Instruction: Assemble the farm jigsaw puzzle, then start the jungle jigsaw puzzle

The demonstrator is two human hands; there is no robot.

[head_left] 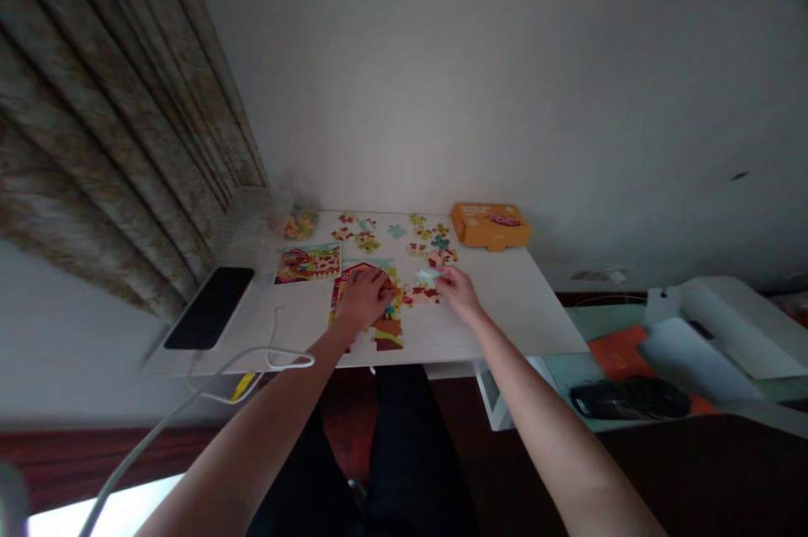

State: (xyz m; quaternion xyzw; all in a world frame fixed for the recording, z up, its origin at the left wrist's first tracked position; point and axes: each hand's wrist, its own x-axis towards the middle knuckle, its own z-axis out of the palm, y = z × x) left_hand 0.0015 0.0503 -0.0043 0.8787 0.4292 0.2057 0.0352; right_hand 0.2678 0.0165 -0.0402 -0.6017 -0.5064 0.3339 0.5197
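Observation:
A partly assembled jigsaw puzzle (379,326) lies on the white table (518,310). My left hand (364,299) rests flat on its upper part, fingers spread over the pieces. My right hand (458,286) sits just right of the puzzle and pinches a pale puzzle piece (427,275) between its fingertips. Several loose pieces (404,236) are scattered across the far side of the table. A printed picture card (308,262) lies left of the puzzle.
An orange box (491,225) stands at the table's far right corner. A black phone (210,306) lies at the left edge, with a white cable (278,356) beside it. A clear bag of pieces (296,221) is far left. Curtain hangs left; a low shelf with dark objects sits right.

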